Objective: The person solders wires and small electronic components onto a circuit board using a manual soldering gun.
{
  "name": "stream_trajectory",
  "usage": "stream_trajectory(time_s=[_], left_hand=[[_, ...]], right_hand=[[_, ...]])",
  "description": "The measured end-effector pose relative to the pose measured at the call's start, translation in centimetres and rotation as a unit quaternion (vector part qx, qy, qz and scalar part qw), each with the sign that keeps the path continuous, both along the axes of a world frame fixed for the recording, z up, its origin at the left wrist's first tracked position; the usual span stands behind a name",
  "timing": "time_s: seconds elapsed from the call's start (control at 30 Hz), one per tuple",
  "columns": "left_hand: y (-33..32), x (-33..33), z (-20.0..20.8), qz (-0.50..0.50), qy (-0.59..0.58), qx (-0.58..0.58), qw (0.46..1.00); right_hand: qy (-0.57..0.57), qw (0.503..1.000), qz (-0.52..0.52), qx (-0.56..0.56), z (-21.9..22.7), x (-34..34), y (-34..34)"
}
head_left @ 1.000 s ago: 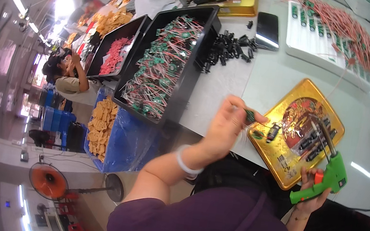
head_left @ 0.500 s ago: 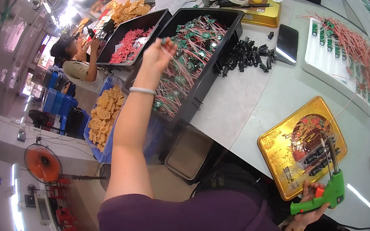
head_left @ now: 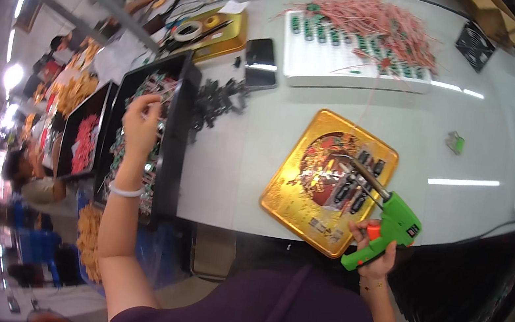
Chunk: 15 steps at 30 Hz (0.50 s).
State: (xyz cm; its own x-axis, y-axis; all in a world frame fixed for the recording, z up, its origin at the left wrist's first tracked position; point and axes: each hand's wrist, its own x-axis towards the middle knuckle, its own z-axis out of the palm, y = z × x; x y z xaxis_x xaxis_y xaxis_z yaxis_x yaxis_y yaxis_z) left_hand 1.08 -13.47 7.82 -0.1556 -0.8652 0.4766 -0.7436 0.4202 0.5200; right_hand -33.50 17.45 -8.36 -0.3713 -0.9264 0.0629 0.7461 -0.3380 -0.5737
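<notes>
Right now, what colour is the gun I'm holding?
The gun is mostly green, best in head view.

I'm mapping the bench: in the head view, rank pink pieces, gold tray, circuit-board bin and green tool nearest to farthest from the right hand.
1. Green tool, in the right hand
2. Gold tray, ahead-left of it
3. Circuit-board bin, farther left
4. Pink pieces, beyond that bin

1. The right wall of the black bin (head_left: 175, 149) stands between the left hand (head_left: 141, 122) and the desk (head_left: 222, 176).
2. Beyond it, black plastic parts (head_left: 216, 103) and a smartphone (head_left: 260, 71) obstruct; nearer the person, open desk reaches the gold tray (head_left: 291, 199).
3. The soldering gun (head_left: 400, 219) overhangs that tray.
4. A thin wire (head_left: 366, 107) crosses the gap to the foam tray (head_left: 349, 82).
</notes>
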Motion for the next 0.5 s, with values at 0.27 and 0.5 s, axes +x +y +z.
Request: stream_trajectory(time_s=[0.27, 0.5], left_hand=[[-6.4, -29.7, -3.9, -0.367, -0.015, -0.076, 0.927], [-6.6, -41.3, -5.1, -0.324, -0.293, -0.056, 0.898]], right_hand=[[0.004, 1.0, -0.029, 0.002, 0.8, 0.3, 0.0], [-0.043, 0.999, -0.02, -0.019, 0.7, 0.1, 0.1]])
